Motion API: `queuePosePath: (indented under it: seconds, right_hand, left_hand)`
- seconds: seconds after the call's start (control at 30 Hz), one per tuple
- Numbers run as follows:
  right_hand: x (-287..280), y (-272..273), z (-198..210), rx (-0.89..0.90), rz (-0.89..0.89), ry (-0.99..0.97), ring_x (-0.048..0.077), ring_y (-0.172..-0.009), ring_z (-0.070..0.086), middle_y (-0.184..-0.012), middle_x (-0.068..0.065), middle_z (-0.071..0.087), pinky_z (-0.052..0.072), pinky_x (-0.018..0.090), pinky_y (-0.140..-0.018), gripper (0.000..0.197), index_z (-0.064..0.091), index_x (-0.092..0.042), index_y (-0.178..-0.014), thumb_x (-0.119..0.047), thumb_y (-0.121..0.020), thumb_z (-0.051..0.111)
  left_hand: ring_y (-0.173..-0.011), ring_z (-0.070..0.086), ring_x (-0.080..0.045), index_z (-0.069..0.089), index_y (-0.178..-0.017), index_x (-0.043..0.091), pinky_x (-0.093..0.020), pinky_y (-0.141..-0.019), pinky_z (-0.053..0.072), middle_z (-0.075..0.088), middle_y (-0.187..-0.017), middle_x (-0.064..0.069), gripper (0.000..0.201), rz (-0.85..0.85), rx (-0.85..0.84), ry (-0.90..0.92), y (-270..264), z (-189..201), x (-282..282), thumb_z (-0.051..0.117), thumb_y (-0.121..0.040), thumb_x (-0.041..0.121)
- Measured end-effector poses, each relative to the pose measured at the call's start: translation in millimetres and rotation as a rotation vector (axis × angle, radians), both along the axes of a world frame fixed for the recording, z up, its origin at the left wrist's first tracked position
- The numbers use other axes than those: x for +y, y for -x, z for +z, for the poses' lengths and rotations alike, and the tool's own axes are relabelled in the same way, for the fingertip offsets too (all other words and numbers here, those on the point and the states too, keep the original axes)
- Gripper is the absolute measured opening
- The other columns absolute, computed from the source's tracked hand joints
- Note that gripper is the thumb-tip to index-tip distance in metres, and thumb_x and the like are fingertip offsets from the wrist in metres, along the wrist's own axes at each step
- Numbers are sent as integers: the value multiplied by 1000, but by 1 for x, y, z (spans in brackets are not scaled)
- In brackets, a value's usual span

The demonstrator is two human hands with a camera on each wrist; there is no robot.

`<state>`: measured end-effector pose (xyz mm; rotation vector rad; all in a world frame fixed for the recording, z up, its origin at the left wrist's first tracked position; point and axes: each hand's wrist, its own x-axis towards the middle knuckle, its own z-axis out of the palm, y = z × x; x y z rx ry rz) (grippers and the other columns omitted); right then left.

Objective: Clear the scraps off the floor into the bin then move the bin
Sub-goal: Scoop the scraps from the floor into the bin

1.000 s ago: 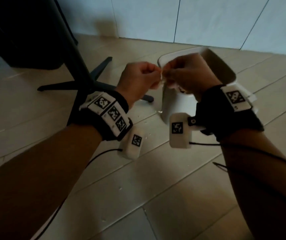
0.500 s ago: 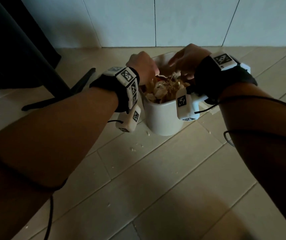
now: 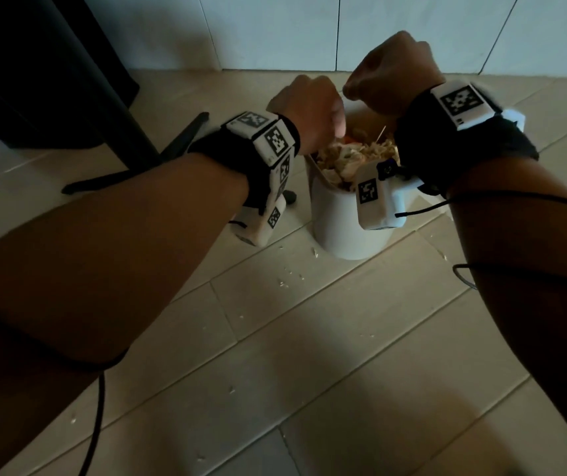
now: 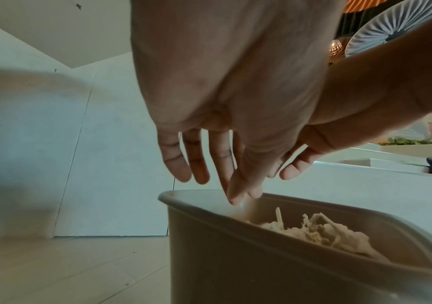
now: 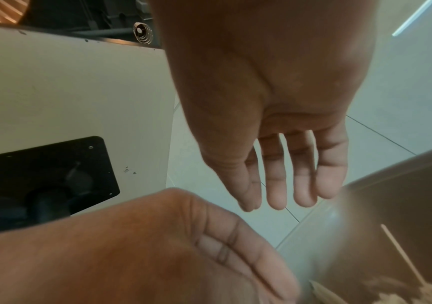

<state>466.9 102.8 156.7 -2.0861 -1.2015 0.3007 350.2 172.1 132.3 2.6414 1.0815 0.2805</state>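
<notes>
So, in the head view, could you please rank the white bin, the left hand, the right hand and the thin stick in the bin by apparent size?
1. White bin.
2. Left hand and right hand: alike, unranked.
3. Thin stick, smallest.

Bare forearms, no sleeves; a broad black band (image 3: 251, 156) wraps the left wrist, carrying white blocks printed with black-and-white square markers; a white camera pod (image 3: 264, 221) hangs under it, one more marker on its side; a thin black cable (image 3: 98, 417) trails along the left forearm. The right wrist wears a matching black band (image 3: 464, 149), a white marker block (image 3: 460, 103) on top, a white pod (image 3: 376, 201) below with its own marker; a black cable (image 3: 515, 197) runs from it across the right forearm.
</notes>
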Motion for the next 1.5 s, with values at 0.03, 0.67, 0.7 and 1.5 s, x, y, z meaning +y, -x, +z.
queuePosePath:
  seconds: [0.03,0.67,0.7,1.5]
  right_hand:
    - [1,0,-2,-5,-11,-8,19,-96,67,-108,4,69,54,26,-82,21,76,-14,-104,-23,-86,72]
    - [5,140,-98,85,470,228,22,-112,62,-123,6,65,49,30,-94,32,69,-20,-116,-15,-93,48]
    - [6,143,-116,109,475,307,23,-117,60,-126,6,64,46,30,-98,32,68,-19,-119,-15,-94,48]
    - [-30,122,-266,-85,216,511,28,-126,48,-136,10,54,49,41,-93,44,58,-13,-133,-4,-90,50]
  left_hand:
    - [-92,68,-13,71,-70,39,-36,-90,56,72,-99,9,22,-20,21,17,-1,-2,2,67,-79,19]
    - [-86,66,-19,71,-99,12,-32,-84,55,71,-96,-7,11,448,-364,419,171,-128,56,66,-90,12]
    - [-95,67,-24,73,-100,13,-34,-90,53,72,-101,-10,13,506,-309,428,184,-146,58,66,-89,17]
    - [-132,46,-40,51,-142,15,-40,-108,38,43,-149,-21,43,773,243,250,242,-248,155,50,-100,19]
